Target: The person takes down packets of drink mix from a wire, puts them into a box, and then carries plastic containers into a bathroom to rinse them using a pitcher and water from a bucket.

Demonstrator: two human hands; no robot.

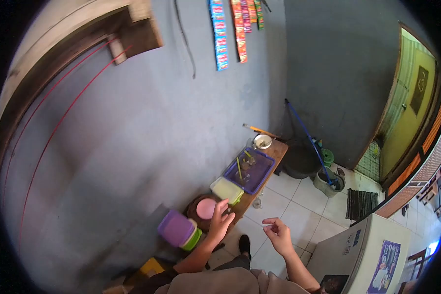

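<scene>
Bench (280, 149), partly hidden behind left hand (221, 223)

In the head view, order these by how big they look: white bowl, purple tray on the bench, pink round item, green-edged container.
Purple tray
Green-edged container
Pink round item
White bowl
The bowl looks farther away, so true sizes are unsure.

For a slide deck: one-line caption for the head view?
Left hand and right hand, both seemingly empty, raised near a bench bearing a tray.
</scene>
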